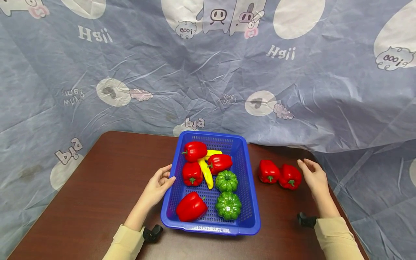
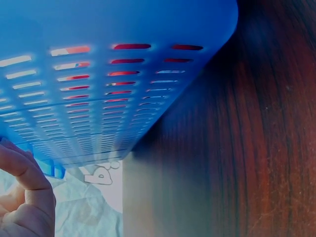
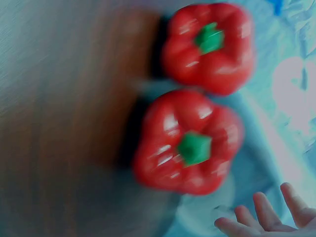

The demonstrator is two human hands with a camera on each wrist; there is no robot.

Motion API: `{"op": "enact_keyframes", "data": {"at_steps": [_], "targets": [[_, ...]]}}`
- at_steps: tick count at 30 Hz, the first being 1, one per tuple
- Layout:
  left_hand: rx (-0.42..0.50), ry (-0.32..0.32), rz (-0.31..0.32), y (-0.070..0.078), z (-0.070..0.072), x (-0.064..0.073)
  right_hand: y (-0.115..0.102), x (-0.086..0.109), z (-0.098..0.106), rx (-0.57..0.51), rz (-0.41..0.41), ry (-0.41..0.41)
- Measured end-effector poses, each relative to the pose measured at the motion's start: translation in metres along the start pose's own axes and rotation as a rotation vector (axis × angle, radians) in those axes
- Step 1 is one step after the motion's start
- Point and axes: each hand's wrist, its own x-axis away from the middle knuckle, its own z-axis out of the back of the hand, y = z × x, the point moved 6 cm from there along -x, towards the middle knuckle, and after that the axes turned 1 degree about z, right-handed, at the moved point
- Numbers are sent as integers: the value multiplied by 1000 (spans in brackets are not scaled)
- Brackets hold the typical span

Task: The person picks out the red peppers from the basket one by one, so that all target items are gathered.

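At the left side of the blue plastic basket (image 1: 253, 202), my left hand (image 1: 158, 186) grips the rim, thumb on top and fingers bent against the outer wall. Several red bell peppers (image 1: 191, 207), yellow bananas (image 1: 205, 173) and two green pumpkins (image 1: 228, 206) lie inside the basket. To its right, two more red bell peppers (image 1: 268, 171) (image 1: 290, 177) sit side by side on the table. My right hand (image 1: 314, 177) hovers just right of the nearer pepper, fingers spread and holding nothing. The right wrist view shows its fingers (image 3: 266, 212) apart from both peppers.
Everything stands on a dark brown wooden table (image 1: 107, 180). A grey-blue printed cloth (image 1: 201, 72) hangs behind the table's back edge and along its sides. Black wrist cameras (image 1: 152, 233) sit on both wrists.
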Motion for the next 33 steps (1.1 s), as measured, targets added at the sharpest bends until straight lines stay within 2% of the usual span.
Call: {"op": "enact_keyframes", "data": {"at_steps": [4,8,16,26,33], "targets": [[-4,7,7,1,0,0,-33,8,-3,-19,63,-8],[-6,5,11,1,1,0,-65,19,-11,-58,135,-54],[8,9,-4,1,2,-1,-122,42,-45,-92,266,-181],[0,1,16,0,2,1,-162,60,-110,-159,375,-335],[-43,4,16,4,-1,-2,-170,71,-150,-61,387,-433]]}}
